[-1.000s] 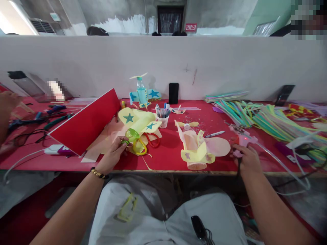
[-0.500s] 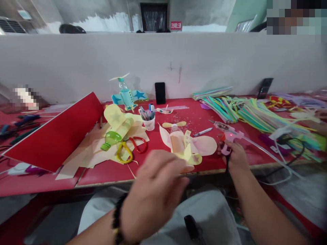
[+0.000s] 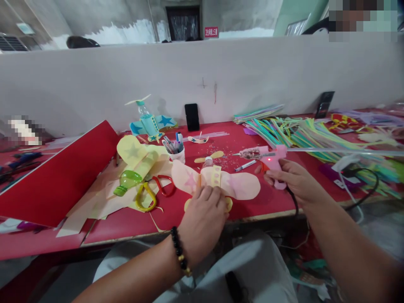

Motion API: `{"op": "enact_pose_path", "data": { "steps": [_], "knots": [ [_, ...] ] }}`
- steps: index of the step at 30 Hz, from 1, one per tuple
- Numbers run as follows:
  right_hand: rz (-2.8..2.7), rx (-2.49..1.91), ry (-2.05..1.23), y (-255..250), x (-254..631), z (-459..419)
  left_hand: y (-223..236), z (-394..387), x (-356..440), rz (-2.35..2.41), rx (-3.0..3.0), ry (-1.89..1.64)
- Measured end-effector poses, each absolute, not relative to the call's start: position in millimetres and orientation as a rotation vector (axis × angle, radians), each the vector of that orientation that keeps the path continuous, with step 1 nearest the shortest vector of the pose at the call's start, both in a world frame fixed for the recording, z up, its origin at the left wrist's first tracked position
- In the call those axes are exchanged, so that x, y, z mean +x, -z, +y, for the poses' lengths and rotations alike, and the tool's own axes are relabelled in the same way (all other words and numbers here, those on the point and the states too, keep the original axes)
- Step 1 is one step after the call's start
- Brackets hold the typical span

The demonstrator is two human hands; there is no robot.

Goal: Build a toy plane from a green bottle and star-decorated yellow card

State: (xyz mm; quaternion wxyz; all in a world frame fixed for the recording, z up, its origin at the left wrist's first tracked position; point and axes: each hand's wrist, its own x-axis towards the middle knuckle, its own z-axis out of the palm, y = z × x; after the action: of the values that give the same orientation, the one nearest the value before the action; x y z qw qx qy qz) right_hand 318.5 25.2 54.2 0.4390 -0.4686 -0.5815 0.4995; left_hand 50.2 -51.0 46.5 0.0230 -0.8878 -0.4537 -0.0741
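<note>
My right hand (image 3: 295, 181) is closed round the grip of a pink hot glue gun (image 3: 280, 160), its nozzle pointing left and a long clear glue stick (image 3: 341, 150) sticking out of its back. My left hand (image 3: 205, 212), with a beaded bracelet at the wrist, is curled over the body of a toy airplane (image 3: 243, 185) made from a bottle and peach paper. The plane has a yellow propeller (image 3: 208, 157) at its far end, stars on its wings and a yellow tail partly hidden by my hand. Beyond the plane, a pen (image 3: 245, 165) lies near the nozzle.
Left of the plane are scissors (image 3: 145, 198), a green bottle piece (image 3: 129, 181), yellow paper and a tilted red board (image 3: 66, 172). Behind stand a cup of pens (image 3: 178, 156), a blue bottle plane (image 3: 148, 124) and a phone (image 3: 192, 117). Colourful strips (image 3: 274, 130) lie right.
My left hand has come down onto the plane, which now sits flatter with both wings spread. My right hand has lifted the glue gun slightly and levelled it, nozzle now farther left.
</note>
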Motion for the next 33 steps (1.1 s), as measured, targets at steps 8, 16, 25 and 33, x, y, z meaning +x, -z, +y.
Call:
{"op": "enact_pose_path", "data": {
  "steps": [8, 16, 25, 33],
  "knots": [
    [-1.533, -1.177, -1.420, -54, 294, 34, -75, -28, 10, -1.705, -2.927, 0.481],
    [-1.475, -1.163, -1.494, -61, 281, 45, -62, 29, 12, -1.827, -2.799, 0.617],
    [-1.629, -1.226, -1.361, -60, 282, 47, -60, 34, 18, -1.836, -2.903, 0.848],
    [-1.653, -1.244, -1.333, -59, 285, 47, -52, 34, 17, -1.823, -2.917, 1.099]
  ]
}}
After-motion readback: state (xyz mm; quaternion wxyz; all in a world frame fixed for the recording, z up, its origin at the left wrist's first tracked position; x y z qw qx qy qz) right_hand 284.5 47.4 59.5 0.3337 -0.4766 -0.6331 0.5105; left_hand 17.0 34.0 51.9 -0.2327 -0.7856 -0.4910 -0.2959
